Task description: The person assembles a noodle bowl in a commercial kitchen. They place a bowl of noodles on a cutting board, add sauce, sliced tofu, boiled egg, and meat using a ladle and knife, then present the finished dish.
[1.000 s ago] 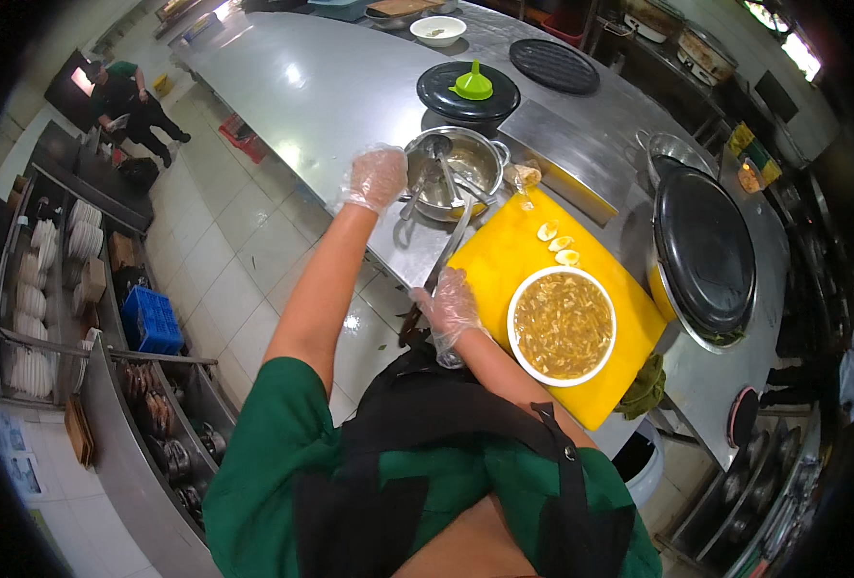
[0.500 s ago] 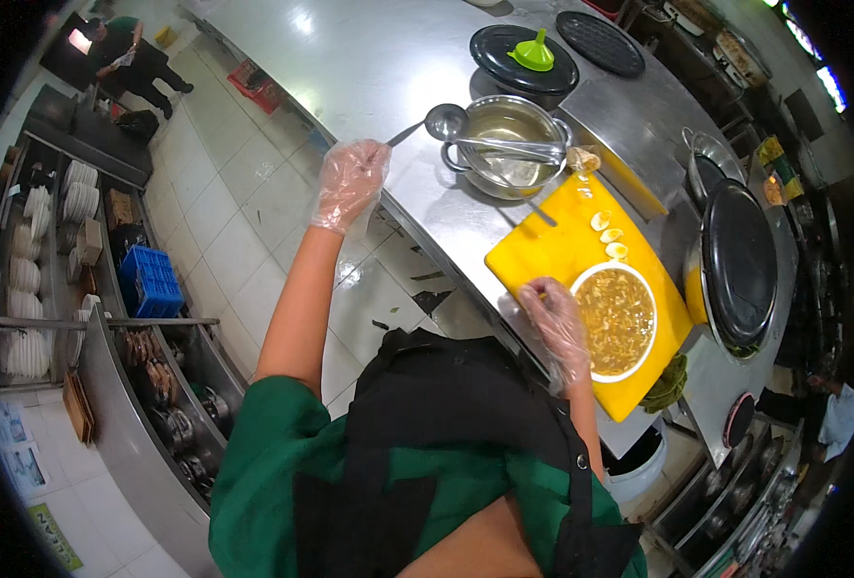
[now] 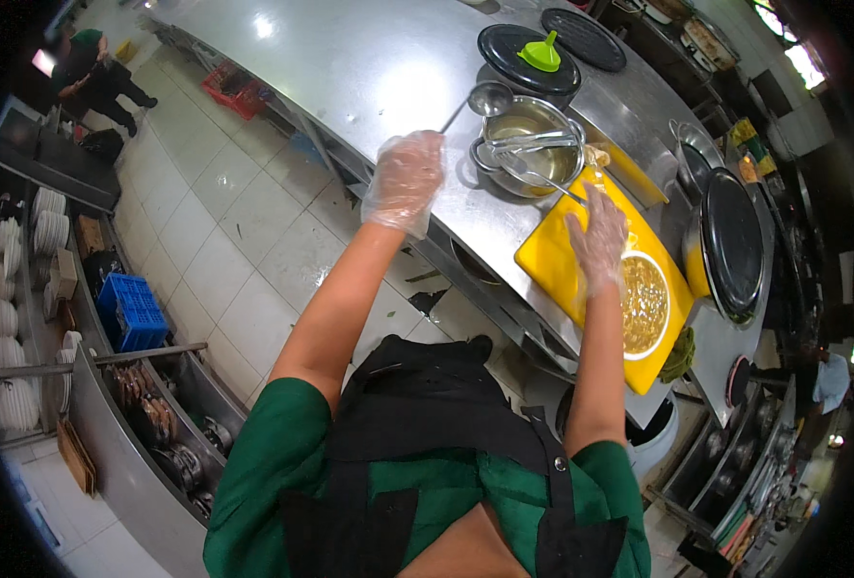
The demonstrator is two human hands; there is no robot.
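The long-handled silver metal ladle (image 3: 490, 98) is in the left hand (image 3: 406, 183), its round bowl at the far left rim of the two-handled silver metal pot (image 3: 517, 125). A second ago that bowl lay within the pot's outline; now it stands out at the edge, so the ladle seems drawn clear of the pot's middle. The left hand, in a clear plastic glove, is closed in a fist round the handle, to the left of the pot. The right hand (image 3: 602, 241), gloved likewise, has moved from the near corner of the yellow rectangular cutting board (image 3: 547, 252) to above it. Its fingers are loosely spread beside the end of a thin metal utensil handle (image 3: 554, 183) that slants out of the pot; whether they touch it cannot be told. Close to that hand on the board stands the round white bowl (image 3: 666, 313) of brownish, soupy food (image 3: 643, 306). Beyond the pot, on the silver metal counter (image 3: 340, 87), a bright green plastic funnel (image 3: 540, 54) sits on a black oval lid (image 3: 506, 60).
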